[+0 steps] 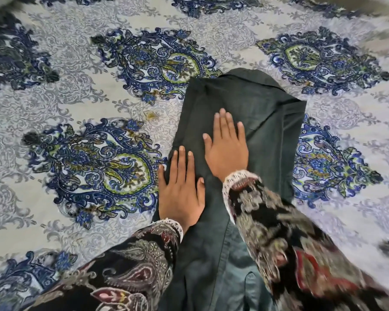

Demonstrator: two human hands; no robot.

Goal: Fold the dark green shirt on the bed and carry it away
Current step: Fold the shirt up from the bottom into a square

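The dark green shirt [252, 102] lies on the bed as a long narrow strip, running from the bottom middle of the view up to its rounded collar end. My left hand [180, 191] rests flat on the strip's left edge, fingers slightly apart. My right hand [227, 147] presses flat on the cloth a little farther up, fingers together. Neither hand grips the fabric. Both wrists wear dark patterned sleeves with white lace cuffs, which hide part of the shirt's lower end.
The bed cover [76, 90] is pale grey with large blue and green paisley medallions. It spreads on both sides of the shirt. A blurred pale edge [0, 5] shows at the top left corner.
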